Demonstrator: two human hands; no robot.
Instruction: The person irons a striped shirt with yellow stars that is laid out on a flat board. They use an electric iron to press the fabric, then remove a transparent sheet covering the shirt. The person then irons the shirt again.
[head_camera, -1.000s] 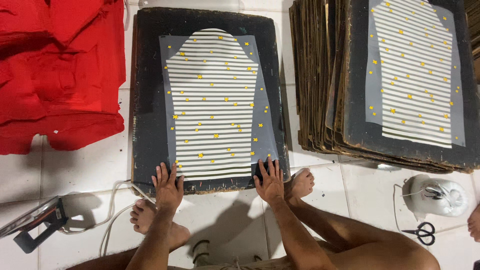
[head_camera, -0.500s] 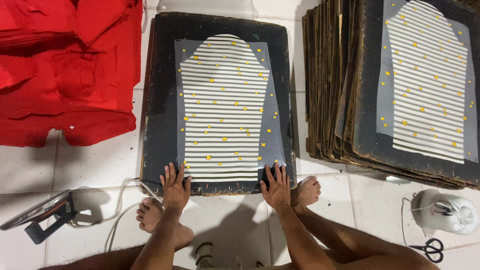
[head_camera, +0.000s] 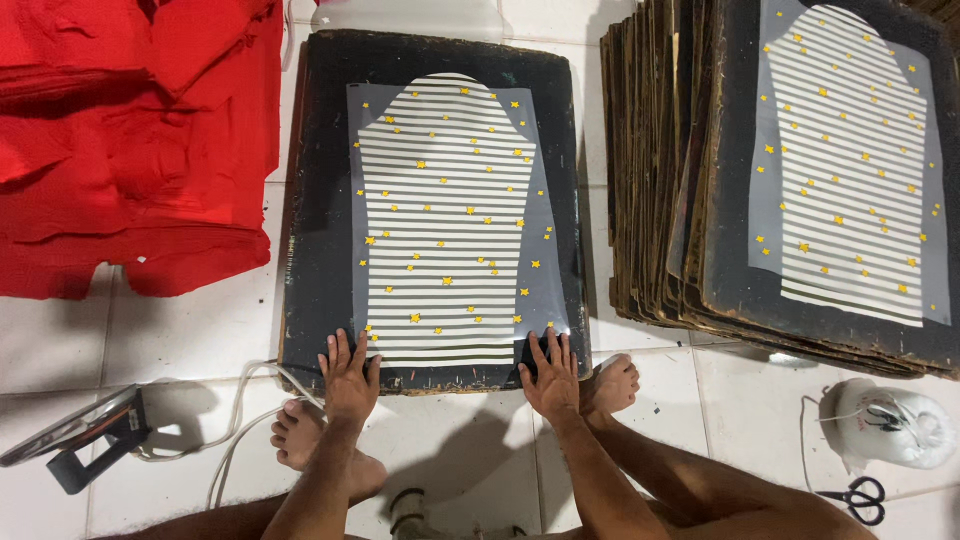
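1. Red fabric pile (head_camera: 130, 140): lying on the white tiled floor (head_camera: 190, 330) at far left, well apart from both hands.
2. Iron (head_camera: 75, 432): resting near the lower left corner, its white cord (head_camera: 245, 395) trailing toward the board's near edge.
3. Black board (head_camera: 435, 205): lying flat on the floor at centre, carrying a clear film sheet (head_camera: 448, 215) printed with stripes and yellow stars.
4. Left hand (head_camera: 348, 375): pressing flat, fingers spread wide, on the board's near edge at the film's lower left corner; holding nothing.
5. Right hand (head_camera: 552, 372): lying flat with fingers spread on the film's lower right corner; holding nothing.
6. Stack of boards (head_camera: 700, 180): sitting just beside the board on the right, its top one bearing a similar film (head_camera: 850, 170).
7. White tape dispenser (head_camera: 895, 425) and scissors (head_camera: 855, 495): lying at lower right.
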